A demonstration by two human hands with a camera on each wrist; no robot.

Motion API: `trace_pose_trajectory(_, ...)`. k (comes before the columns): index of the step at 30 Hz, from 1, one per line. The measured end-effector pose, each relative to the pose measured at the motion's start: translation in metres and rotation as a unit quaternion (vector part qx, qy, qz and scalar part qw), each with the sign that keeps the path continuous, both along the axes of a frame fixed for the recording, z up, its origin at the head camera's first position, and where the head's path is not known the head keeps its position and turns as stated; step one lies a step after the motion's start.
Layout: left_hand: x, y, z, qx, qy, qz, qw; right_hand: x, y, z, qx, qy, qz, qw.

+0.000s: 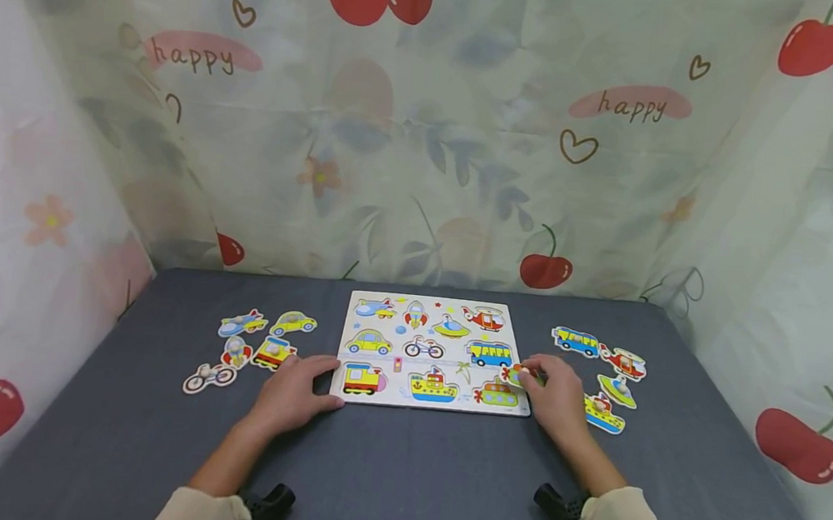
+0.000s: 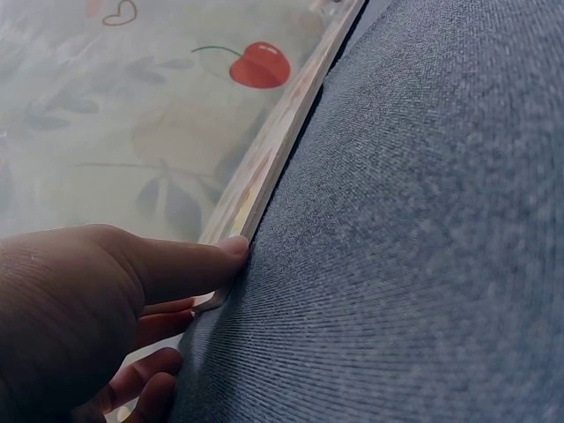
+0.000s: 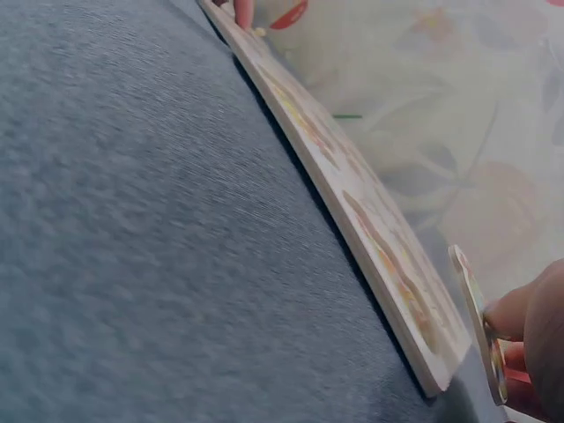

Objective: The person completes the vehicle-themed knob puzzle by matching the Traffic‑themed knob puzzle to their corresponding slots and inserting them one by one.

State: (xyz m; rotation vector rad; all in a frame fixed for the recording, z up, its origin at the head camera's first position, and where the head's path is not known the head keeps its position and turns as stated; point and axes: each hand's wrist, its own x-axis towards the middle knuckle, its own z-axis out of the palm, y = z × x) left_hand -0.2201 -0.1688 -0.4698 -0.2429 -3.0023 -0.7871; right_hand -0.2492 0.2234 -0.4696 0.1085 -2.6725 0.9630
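Note:
A white puzzle board (image 1: 404,393) with recessed vehicle pictures lies flat on the table. My left hand (image 1: 296,391) grips its front left corner, the thumb (image 2: 231,248) on the front edge and a finger along the left side. Above the right edge of the board, my right hand (image 1: 556,391) pinches a submarine puzzle piece (image 1: 513,376) between thumb and fingers. In the right wrist view, that piece (image 3: 477,308) is tilted on edge, raised beside the board's corner. The board's submarine picture (image 1: 500,395) is just in front of it, partly overlapped.
Left of the board lie several pieces: plane (image 1: 242,324), car (image 1: 293,323), rocket (image 1: 237,352), train (image 1: 274,353), bicycle (image 1: 209,378). On the right are a bus (image 1: 576,341), helicopter (image 1: 625,363), spinning-top-shaped piece (image 1: 616,391) and ship (image 1: 605,415). A patterned curtain (image 1: 425,169) encloses the dark tabletop.

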Motion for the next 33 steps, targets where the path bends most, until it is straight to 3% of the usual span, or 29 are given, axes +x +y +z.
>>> trace_pose_trajectory(12,0.000,0.000,0.001,0.000,-0.006,0.001,1.0000,0.008,-0.012,-0.007,0.001,-0.030,0.029,0.999)
trace_pose_trajectory(33,0.002,0.000,0.001,-0.008,-0.002,0.000,1.0000,0.013,-0.022,-0.009,0.047,0.000,0.037,0.998)
